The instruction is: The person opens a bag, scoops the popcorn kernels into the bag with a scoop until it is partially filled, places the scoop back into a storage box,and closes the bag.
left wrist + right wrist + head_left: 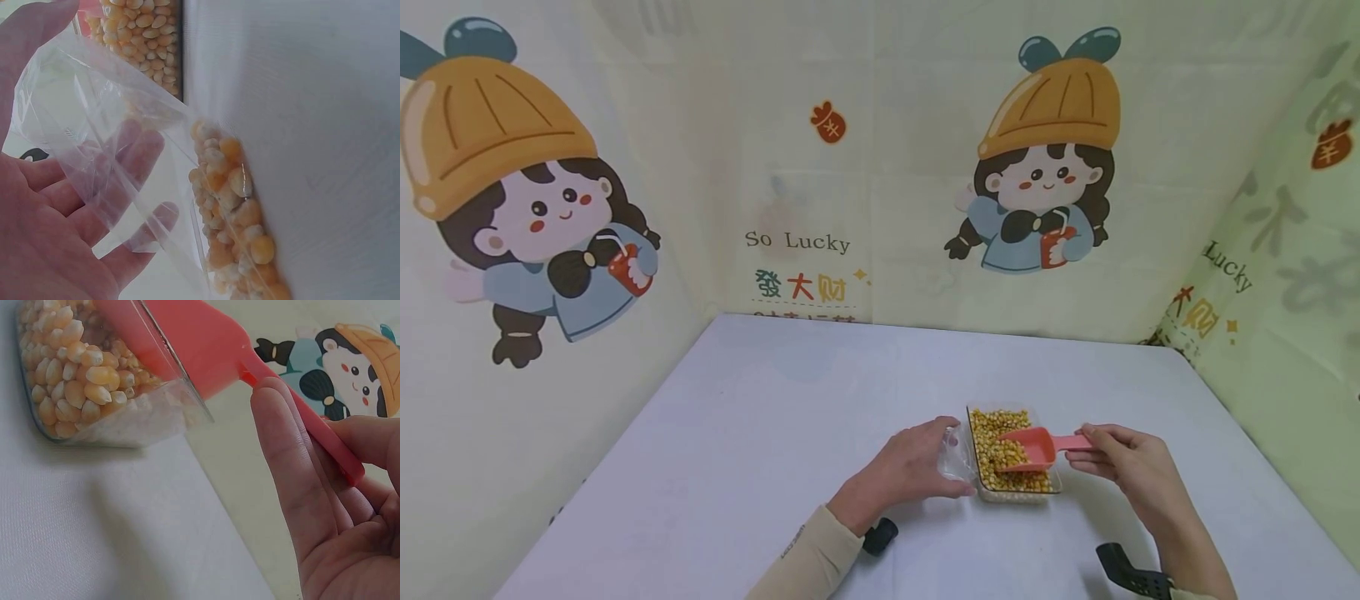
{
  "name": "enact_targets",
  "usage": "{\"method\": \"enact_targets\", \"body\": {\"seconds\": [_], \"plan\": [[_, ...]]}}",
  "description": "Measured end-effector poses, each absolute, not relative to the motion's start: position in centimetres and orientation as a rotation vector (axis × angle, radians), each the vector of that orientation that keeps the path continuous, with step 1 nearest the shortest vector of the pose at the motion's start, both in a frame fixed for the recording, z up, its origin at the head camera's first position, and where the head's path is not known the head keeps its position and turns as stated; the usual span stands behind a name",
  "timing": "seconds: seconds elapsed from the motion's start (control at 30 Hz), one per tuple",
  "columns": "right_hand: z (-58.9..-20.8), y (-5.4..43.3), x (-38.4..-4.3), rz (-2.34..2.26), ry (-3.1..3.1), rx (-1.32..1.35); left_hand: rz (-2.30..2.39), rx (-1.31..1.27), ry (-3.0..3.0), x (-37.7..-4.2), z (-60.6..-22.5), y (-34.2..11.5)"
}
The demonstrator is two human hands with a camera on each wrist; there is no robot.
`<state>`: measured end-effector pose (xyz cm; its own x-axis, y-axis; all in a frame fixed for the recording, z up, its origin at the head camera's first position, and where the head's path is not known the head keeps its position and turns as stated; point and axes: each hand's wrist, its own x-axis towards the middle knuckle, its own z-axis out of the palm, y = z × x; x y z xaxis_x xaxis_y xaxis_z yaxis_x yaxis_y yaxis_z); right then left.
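My left hand (917,458) curves round a clear plastic bag (94,137), thumb on one side and fingers on the other. Through the film, corn kernels (234,212) show low down beside the table surface. Close against the bag stands a clear plastic box (1018,498) filled with yellow corn kernels (992,427). With thumb and fingers, my right hand (1138,475) pinches the handle of a pink scoop (1039,448). Kernels lie in the scoop's front part, and its blade overlaps the corn inside the box in the head and right wrist views.
The box rests on a white table (790,417), which extends to a back edge and a right edge. Printed cloth (910,167) with cartoon figures hangs behind and at both sides. A dark wrist mount (880,537) sits by the left sleeve, another (1131,571) by the right wrist.
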<state>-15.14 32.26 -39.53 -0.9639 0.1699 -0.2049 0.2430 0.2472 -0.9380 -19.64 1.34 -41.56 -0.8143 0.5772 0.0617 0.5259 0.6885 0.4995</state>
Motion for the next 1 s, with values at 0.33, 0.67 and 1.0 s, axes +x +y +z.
{"method": "enact_targets", "body": {"seconds": [0.33, 0.67, 1.0], "plan": [[-39.4, 32.3, -15.3, -1.919, 2.408, 0.37, 0.818, 0.864, 2.758, -19.2, -41.7, 1.3], [-39.5, 32.5, -15.3, -1.966, 2.382, 0.359, 0.866, 0.775, 2.734, -18.5, -41.6, 1.3], [-39.6, 32.5, -15.2, -1.973, 2.395, 0.377, 0.884, 0.713, 2.724, -18.3, -41.9, 1.6]]}}
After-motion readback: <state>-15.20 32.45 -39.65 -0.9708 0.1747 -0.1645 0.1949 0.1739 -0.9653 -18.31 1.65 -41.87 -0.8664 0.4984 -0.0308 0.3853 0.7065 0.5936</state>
